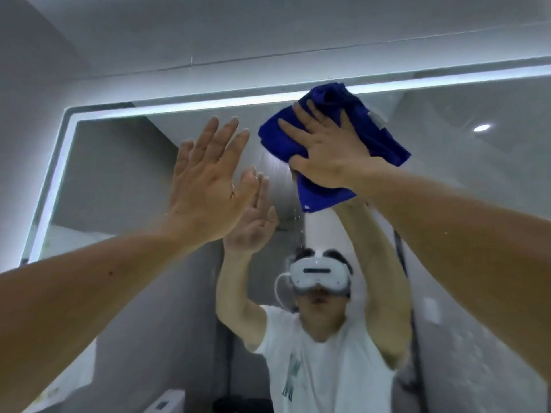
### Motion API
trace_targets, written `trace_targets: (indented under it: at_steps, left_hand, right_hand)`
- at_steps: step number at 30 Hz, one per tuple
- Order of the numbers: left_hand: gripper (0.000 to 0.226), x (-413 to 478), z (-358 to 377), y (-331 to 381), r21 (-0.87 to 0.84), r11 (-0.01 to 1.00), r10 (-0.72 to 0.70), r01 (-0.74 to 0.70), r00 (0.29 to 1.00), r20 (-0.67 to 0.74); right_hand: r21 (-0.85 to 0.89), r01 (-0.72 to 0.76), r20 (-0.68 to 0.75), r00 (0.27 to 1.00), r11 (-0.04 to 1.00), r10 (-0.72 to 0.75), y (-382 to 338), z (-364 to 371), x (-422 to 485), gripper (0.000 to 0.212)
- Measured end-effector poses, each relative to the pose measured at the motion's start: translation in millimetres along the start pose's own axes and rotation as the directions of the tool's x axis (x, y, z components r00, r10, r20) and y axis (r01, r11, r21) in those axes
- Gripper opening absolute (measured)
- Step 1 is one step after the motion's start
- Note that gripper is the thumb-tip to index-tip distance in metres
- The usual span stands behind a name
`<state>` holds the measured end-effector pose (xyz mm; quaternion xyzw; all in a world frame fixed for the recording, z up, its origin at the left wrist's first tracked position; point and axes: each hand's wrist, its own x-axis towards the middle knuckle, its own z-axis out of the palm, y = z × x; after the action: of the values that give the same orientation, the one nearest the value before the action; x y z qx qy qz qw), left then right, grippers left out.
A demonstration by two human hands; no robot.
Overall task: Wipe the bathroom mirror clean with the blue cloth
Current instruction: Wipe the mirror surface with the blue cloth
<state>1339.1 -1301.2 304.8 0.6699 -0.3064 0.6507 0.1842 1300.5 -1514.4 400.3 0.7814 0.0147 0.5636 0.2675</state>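
The bathroom mirror (125, 174) fills most of the view, with a lit strip along its top and left edges. My right hand (325, 150) presses the blue cloth (378, 135) flat against the glass near the mirror's top edge, fingers spread over the bunched fabric. My left hand (205, 180) is raised to the left of the cloth, palm toward the glass, fingers straight and apart, holding nothing. Whether it touches the glass I cannot tell. Water drops show on the glass below the cloth.
The mirror reflects a person in a white T-shirt with a white headset (319, 272), both arms raised. A grey wall and ceiling (208, 31) lie above the mirror. A round ceiling light (482, 128) shows in the reflection at right.
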Motion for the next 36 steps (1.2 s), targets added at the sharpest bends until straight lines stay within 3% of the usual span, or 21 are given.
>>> trace_targets:
  at_steps: [4, 9, 14, 17, 19, 21, 23, 30, 36]
  left_hand:
    - [0.067, -6.1, 11.6, 7.8, -0.036, 0.999, -0.012, 0.012, 1.0, 0.011]
    - [0.067, -11.0, 4.1, 10.7, -0.07, 0.998, -0.003, 0.001, 1.0, -0.023]
    - [0.065, -26.3, -4.3, 13.2, -0.098, 0.995, 0.009, -0.01, 1.0, -0.009]
    - [0.069, -40.1, -6.6, 15.1, -0.112, 0.994, 0.021, -0.019, 1.0, 0.016]
    - [0.07, -47.4, -6.4, 17.0, -0.114, 0.993, 0.036, -0.033, 0.999, 0.025]
    - [0.07, -53.3, -3.9, 21.2, -0.121, 0.992, 0.028, -0.025, 0.999, 0.026]
    - [0.069, -57.8, 0.8, 27.1, -0.135, 0.991, 0.008, -0.005, 1.0, 0.021]
    - [0.063, -74.9, 26.7, 61.2, -0.137, 0.989, 0.053, -0.057, 0.998, -0.039]
    - [0.063, -90.2, 39.5, 86.7, -0.148, 0.985, 0.081, -0.088, 0.995, -0.053]
  right_hand:
    - [0.013, 0.193, 0.102, 0.976, 0.981, -0.194, -23.1, 3.3, -60.3, 0.068]
    - [0.009, 0.427, 0.24, 0.877, 0.904, -0.416, -29.9, 13.5, -164.1, 0.064]
    - [-0.026, 0.468, 0.235, 0.862, 0.883, -0.449, -3.4, 10.8, -222.4, 0.06]
    - [-0.049, 0.375, 0.212, 0.91, 0.926, -0.357, 15.2, 6.1, -207.3, 0.061]
    - [-0.004, 0.079, 0.158, 0.984, 0.997, -0.078, 20.1, 3.6, -176.1, 0.064]
    - [0.055, -0.209, 0.127, 0.971, 0.976, 0.201, 12.0, 5.4, -145.8, 0.066]
    - [0.072, -0.304, 0.092, 0.95, 0.95, 0.297, -8.0, 10.7, -136.0, 0.069]
    - [0.068, -0.052, 0.011, 0.999, 0.996, 0.051, -56.2, 31.5, -239.5, 0.06]
    - [0.055, 0.005, 0.063, 0.998, 0.998, -0.008, -76.2, 53.6, -360.2, 0.068]
